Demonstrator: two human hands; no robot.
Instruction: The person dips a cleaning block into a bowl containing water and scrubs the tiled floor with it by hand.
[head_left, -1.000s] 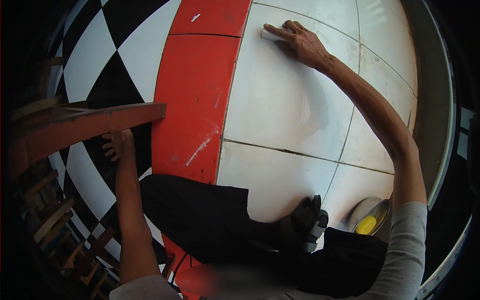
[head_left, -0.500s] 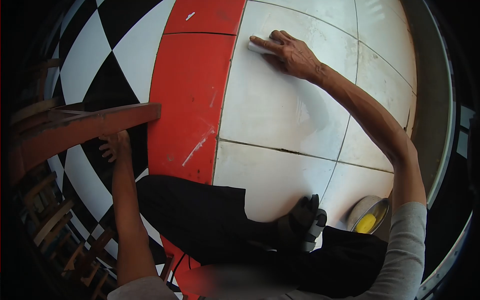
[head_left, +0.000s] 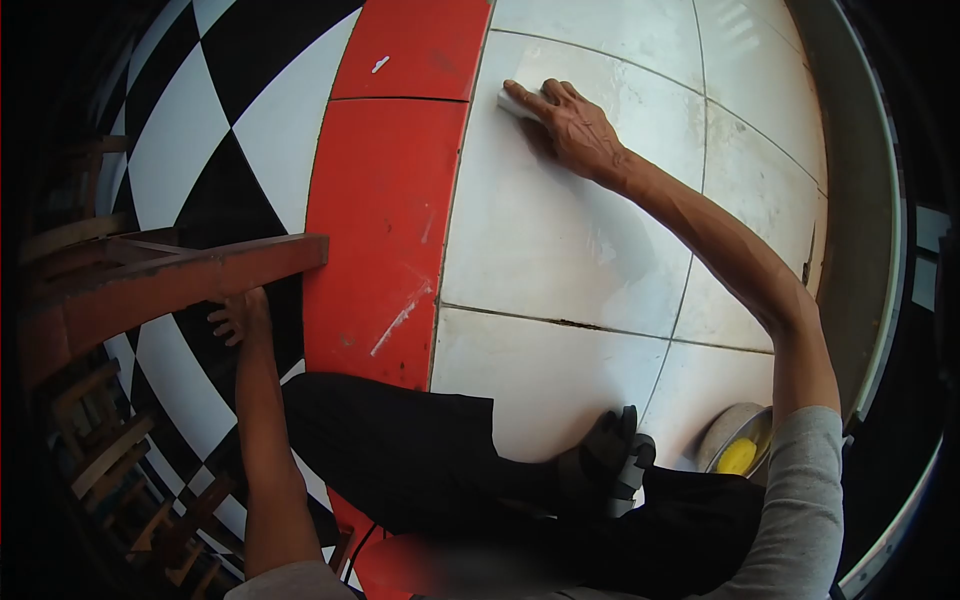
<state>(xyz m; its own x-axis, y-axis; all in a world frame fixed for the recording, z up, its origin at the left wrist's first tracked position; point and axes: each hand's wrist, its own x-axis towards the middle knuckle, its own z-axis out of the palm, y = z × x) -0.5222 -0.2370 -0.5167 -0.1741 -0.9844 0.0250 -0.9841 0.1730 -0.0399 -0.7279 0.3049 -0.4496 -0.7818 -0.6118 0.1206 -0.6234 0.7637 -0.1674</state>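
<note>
My right hand (head_left: 582, 135) is pressed to the white tiles (head_left: 540, 250) near their border with the red strip. Its fingers close over a small white block or pad (head_left: 513, 102); only one edge shows beyond the index finger, so I cannot tell its exact kind. On the other side, my left hand (head_left: 240, 315) is beside the reddish-brown wooden beam (head_left: 190, 280), its fingers spread. The beam's edge hides part of that hand, and I see nothing held in it.
Red tiles (head_left: 385, 210) separate the white tiles from a black-and-white checked floor (head_left: 180, 90). A metal bowl (head_left: 722, 435) with a yellow thing (head_left: 738, 456) inside stands by my right arm. Sandalled feet (head_left: 610, 450) rest near it. Wooden furniture (head_left: 110, 455) stands at lower left.
My right hand has slid a little farther forward over the tiles with the white block. The left hand stays by the beam. The whole view has shifted slightly.
</note>
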